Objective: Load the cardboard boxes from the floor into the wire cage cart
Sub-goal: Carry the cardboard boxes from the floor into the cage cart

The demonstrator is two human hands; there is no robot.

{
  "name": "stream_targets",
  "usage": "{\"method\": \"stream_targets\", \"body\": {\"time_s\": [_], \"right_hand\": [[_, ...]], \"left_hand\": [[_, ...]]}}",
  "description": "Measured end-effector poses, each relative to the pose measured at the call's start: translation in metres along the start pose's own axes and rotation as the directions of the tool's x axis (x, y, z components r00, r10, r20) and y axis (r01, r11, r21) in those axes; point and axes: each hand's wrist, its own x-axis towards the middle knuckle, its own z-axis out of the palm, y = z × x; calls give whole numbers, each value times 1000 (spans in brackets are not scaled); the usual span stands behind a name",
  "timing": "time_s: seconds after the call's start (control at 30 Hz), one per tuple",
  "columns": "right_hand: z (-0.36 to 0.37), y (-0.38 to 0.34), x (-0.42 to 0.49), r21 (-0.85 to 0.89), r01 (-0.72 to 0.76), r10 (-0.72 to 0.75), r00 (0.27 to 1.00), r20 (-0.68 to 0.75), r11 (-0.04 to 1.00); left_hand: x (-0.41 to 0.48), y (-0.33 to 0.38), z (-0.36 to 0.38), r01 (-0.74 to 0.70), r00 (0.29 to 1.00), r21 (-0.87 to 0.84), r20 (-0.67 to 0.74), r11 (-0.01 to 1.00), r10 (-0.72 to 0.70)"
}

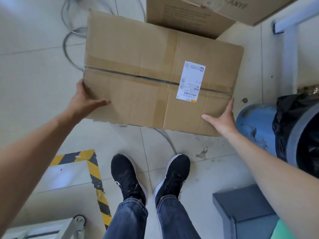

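A person stood on a tiled floor (34,83) with a taped box (138,57) in front of the shoes (124,175). More boxes (186,16) lay just behind it, and a blue drum (253,125) lined with a black bag stood just to its right. The left grip (84,99) pressed the box's near left side and the right grip (222,118) its near right corner. Each had its fingers straight against the cardboard and a thumb laid over the top; neither curled round anything that showed. A white label (191,81) crossed the taped seam.

The step in hand looked like the pick-up of this box, though whether it had left the floor could not be told. The next move would likely call for a firm squeeze from both sides, a level lift and a turn toward the cart, minding the cable (69,37) on the floor.

No wire cage was plainly in view. A metal frame with a caster (79,220), cut off at the lower left, may have belonged to it. The lower fingers were hidden by the box's edges, and the label's print was too small to read.
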Motion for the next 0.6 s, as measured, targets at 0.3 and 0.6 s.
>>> {"method": "stream_targets", "body": {"time_s": [0.3,0.6], "right_hand": [[-31,0,-54,81,-46,38,994,102,996],[-135,-28,-243,5,-24,22,979,205,1000]], "left_hand": [[-50,17,-18,105,994,-87,38,991,-103],[-252,37,-111,206,977,-151,-27,967,-212]]}}
